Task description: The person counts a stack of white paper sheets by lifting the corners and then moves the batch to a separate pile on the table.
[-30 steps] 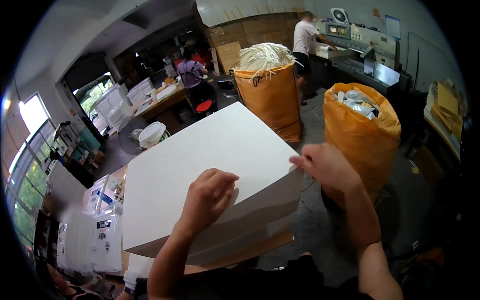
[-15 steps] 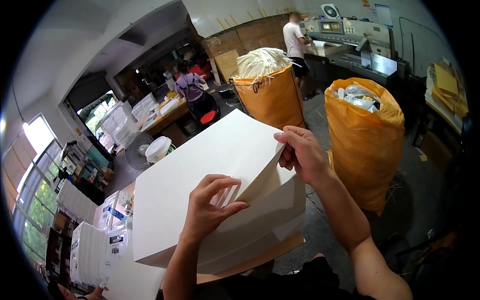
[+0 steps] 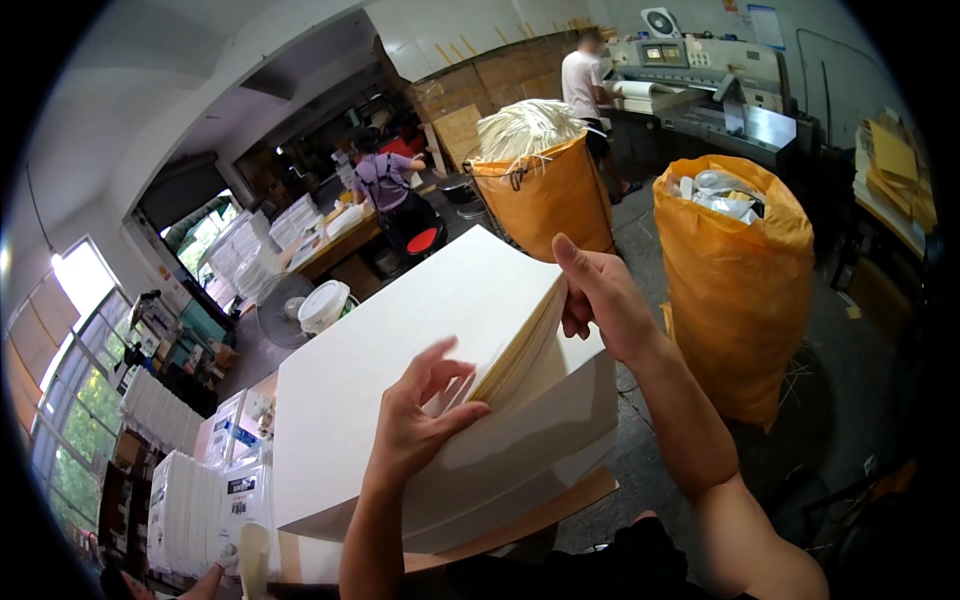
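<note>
A tall stack of large white paper sheets (image 3: 400,330) stands in front of me. Its near right edge is bent up, and the fanned edges of several sheets show yellowish there. My right hand (image 3: 605,305) has that lifted bundle at the far right corner, thumb raised and fingers curled against the edge. At the near part of the bend is my left hand (image 3: 425,410); its thumb touches the sheet edges while the other fingers, slightly blurred, are spread above the top sheet.
Two orange sacks stand beyond: one with paper strips (image 3: 545,195), one with plastic scraps (image 3: 735,300). A person works at a cutting machine (image 3: 690,75), another at a table. White wrapped stacks (image 3: 185,510) lie left, near a gloved hand (image 3: 228,556). A fan (image 3: 283,310) stands behind the paper.
More sheets are now lifted at the edge, their yellowish layers fanned. My right thumb has risen off the corner, and my left fingers have spread. A gloved hand has come in at lower left.
</note>
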A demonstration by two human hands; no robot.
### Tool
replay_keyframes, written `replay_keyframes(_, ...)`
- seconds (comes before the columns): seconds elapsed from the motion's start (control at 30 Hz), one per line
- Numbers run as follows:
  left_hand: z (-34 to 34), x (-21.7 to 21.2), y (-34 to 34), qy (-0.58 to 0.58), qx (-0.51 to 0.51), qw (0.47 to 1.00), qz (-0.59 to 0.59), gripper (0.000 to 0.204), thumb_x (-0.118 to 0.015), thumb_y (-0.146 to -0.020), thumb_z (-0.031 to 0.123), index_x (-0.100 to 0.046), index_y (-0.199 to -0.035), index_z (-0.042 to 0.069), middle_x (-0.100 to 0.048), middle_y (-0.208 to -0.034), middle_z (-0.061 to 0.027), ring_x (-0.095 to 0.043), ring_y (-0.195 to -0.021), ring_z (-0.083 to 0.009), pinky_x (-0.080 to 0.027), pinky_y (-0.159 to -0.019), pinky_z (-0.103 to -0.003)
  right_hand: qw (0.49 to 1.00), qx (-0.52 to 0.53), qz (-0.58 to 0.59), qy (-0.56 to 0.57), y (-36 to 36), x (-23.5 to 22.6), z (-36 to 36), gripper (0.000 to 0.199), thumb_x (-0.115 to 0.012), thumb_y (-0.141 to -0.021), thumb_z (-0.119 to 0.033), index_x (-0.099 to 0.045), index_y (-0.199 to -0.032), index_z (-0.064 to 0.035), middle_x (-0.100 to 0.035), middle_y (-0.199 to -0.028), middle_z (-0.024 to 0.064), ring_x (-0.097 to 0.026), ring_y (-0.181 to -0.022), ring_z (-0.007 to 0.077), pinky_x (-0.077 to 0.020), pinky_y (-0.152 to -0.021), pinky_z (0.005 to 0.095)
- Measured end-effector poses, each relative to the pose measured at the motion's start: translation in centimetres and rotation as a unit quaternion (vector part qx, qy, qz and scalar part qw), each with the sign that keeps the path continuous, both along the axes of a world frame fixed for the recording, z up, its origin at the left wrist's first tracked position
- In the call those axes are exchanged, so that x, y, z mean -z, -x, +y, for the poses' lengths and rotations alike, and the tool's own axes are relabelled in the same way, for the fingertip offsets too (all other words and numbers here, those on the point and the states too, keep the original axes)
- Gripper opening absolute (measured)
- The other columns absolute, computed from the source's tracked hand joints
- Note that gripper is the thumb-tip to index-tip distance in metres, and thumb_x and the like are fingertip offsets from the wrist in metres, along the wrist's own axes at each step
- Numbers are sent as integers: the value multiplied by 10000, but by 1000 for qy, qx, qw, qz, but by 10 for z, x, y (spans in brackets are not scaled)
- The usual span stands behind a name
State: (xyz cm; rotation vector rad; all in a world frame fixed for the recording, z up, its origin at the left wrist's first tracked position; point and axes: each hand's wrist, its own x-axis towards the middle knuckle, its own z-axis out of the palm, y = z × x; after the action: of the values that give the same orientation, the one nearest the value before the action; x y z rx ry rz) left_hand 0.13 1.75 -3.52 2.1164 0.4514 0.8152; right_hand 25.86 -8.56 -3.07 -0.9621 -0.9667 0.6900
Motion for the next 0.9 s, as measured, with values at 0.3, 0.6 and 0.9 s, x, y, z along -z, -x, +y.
replay_keyframes(0.3,-13,-11,-7,-182,4,983,26,420,-859,-846,93,-695,-1232,74,-674,-1315,-166,-666,-1220,-321,-534,-1044,-417,993,-67,94,-31,-6,5,7,278,-618,-1018,-216,-598,-784,-66,-576,-629,13,-580,-508,106,-410,-441,238)
replay_keyframes(0.6,-3,-2,-5,-130,12,991,13,557,-898,-729,-31,-684,-1238,42,-671,-1217,-90,-653,-1201,-238,-583,-1047,-432,992,-74,102,-26,-9,8,5,292,-630,-1020,-216,-590,-773,-66,-539,-604,7,-584,-503,113,-400,-425,250)
replay_keyframes(0.9,-11,1,-6,-19,-54,996,-68,417,-795,-887,39,-698,-1290,86,-639,-1418,-155,-631,-1300,-321,-544,-1055,-443,993,71,-99,1,3,3,5,338,-638,-1027,-253,-588,-753,-62,-556,-592,-1,-558,-460,97,-394,-407,245)
